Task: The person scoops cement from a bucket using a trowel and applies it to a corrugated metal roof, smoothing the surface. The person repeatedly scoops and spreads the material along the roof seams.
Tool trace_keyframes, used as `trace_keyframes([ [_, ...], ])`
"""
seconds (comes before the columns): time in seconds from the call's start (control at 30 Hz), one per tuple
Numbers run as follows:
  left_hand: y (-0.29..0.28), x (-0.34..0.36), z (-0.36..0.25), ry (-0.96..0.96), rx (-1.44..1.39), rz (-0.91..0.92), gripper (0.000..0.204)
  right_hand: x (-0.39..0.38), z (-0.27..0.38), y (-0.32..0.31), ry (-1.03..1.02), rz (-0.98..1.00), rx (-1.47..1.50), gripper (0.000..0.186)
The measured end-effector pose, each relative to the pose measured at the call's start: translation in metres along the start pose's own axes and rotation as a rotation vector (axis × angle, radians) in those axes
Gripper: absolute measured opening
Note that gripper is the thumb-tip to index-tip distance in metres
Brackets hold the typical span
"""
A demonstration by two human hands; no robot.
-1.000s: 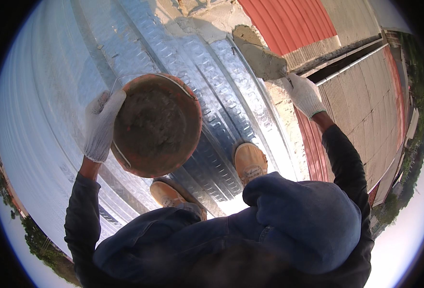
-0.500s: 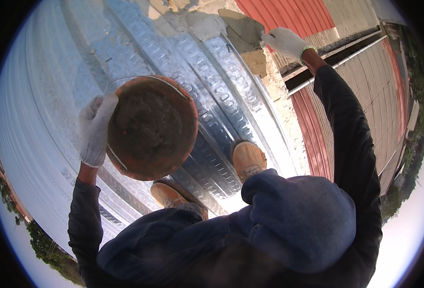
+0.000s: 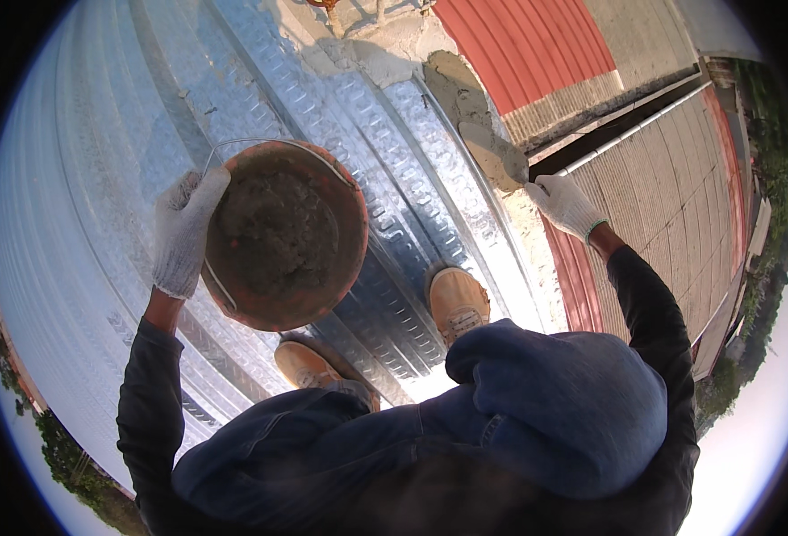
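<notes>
My gloved left hand (image 3: 185, 214) is closed on the left rim of a round reddish bucket (image 3: 358, 237), its thumb over the edge. Grey wet mortar (image 3: 278, 232) lies inside the bucket, and the thin wire handle rests across the far side of the rim. Out to the right, my gloved right hand (image 3: 562, 204) is closed round a trowel, whose grip is hidden in the fingers. The trowel blade (image 3: 494, 159), coated in mortar, lies against the ledge along the metal roof's edge. A strip of fresh grey mortar (image 3: 454, 85) runs along that ledge beyond the blade.
Ribbed shiny metal roofing (image 3: 99, 179) lies under my feet, in tan shoes (image 3: 458, 299). Rough dried mortar (image 3: 394, 40) covers the far edge. To the right are lower red roof sheets (image 3: 528, 54), grey corrugated roofing (image 3: 671, 179) and a dark gap (image 3: 608, 132) between roofs.
My right hand has drawn the trowel nearer along the ledge, down and to the right, and fresh mortar now shows behind it. The left hand and bucket have barely shifted.
</notes>
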State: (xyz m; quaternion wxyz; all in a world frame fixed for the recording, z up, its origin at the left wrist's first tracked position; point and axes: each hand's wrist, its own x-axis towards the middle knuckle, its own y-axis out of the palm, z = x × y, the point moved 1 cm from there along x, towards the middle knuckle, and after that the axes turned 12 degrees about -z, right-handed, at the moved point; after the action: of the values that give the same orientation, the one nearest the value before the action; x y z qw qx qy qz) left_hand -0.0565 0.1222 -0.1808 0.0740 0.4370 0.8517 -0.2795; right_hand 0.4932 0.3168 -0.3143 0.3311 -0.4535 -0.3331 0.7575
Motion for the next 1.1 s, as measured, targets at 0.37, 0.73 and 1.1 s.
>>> trace_keyframes([
  [0.37, 0.012, -0.011, -0.011, -0.011, 0.012, -0.056, 0.028, 0.027, 0.050, -0.040, 0.031, -0.363, -0.317, 0.046],
  [0.73, 0.009, 0.002, -0.004, -0.014, -0.016, -0.020, 0.028, -0.009, 0.033, -0.057, -0.121, -0.419, -0.460, 0.040],
  [1.1, 0.004, 0.006, 0.003, 0.010, -0.007, -0.019, 0.028, 0.003, 0.072, -0.061, 0.052, -0.251, -0.317, 0.050],
])
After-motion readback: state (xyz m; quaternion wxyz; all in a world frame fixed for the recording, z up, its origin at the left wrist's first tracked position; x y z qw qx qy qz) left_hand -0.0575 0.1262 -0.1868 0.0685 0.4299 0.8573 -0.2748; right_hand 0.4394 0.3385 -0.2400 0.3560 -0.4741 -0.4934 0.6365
